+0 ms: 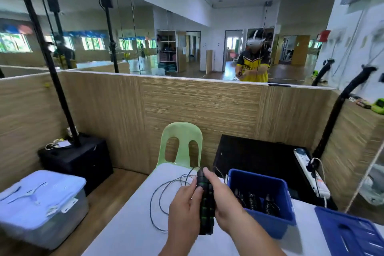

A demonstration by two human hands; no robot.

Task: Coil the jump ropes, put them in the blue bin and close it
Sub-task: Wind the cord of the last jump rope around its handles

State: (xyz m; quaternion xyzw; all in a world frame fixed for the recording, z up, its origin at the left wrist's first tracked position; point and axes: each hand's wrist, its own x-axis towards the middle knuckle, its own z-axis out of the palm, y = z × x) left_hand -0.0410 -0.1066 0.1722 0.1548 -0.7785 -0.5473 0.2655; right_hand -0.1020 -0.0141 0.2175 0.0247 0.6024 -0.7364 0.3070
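Holding: both hands wrap one rope's two handles [205,203], black w/ green segments, pressed side by side, roughly upright just above the table [128,224].
L hand [185,210]: grasps the handles from the left, fingers curled round the mid part, thumb on the front.
R hand [222,197]: grasps the same handles from the right, one finger stretched up along the top end.
Cord [151,203]: thin, greyish. Runs from the top of the handles and lies in loose, wide loops on the table, left of the hands.
Blue bin [257,183]: on the table just right of R hand, top open.
Other ropes [253,201]: black handles lying inside the bin. Count unclear.
Blue lid [349,235]: flat on the table at the right edge, near the bin but apart from it.
Green chair [180,143]: plastic, at the table's far end, backed by the wood-look partition [207,110].
Clear tub [41,199]: pale blue lid on, left of the table, lower down.
Power strip [311,172]: white, on a black surface behind the bin.
Mirror [187,37]: above the partition, shows a person in a yellow-black shirt w/ headset.
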